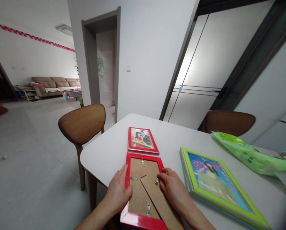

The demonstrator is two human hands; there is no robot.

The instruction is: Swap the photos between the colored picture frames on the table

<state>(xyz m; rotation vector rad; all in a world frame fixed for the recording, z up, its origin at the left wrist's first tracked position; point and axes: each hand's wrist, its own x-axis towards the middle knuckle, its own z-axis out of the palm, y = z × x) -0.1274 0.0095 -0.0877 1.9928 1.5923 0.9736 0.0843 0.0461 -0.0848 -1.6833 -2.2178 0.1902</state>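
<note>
A red picture frame [143,163] lies face down on the white table [181,137], its brown backing board and metal clips showing. My left hand [117,191] rests on the frame's left edge, thumb over the red rim, fingers curled beside it. My right hand [173,188] lies on the backing board at the frame's right side, fingertips pinched at a metal clip [156,182]. Just beyond lies a smaller red-framed photo [142,140], face up.
A green-framed picture [219,185] lies face up to the right. A green plastic bag [250,156] sits at the far right. Two brown wooden chairs [82,123] [229,121] stand at the table's far sides. Open tiled floor and a sofa [54,83] lie to the left.
</note>
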